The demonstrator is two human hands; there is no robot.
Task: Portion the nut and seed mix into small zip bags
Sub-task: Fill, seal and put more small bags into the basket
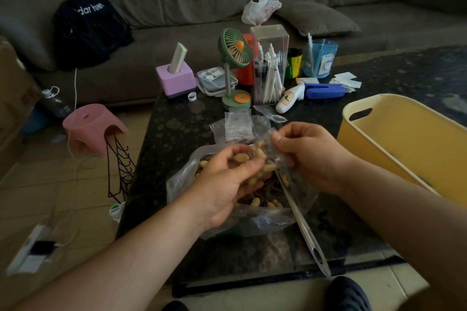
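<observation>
A large clear plastic bag [265, 217] of nut and seed mix lies open on the dark table, close to me. My left hand [222, 182] cups a handful of pale peanuts [252, 164] above it. My right hand [310, 156] pinches the rim of a small clear zip bag [274, 151], holding it against the left hand's nuts. A metal spoon handle [303, 230] sticks out of the big bag toward me. Several spare small zip bags [238, 125] lie just behind the hands.
A yellow plastic tub [394, 134] stands at the right. Behind the hands are a green desk fan [235, 70], a clear pen holder [269, 68], a pink box [175, 79] and a blue sealer tool [324, 90]. A pink stool [91, 126] stands on the floor to the left.
</observation>
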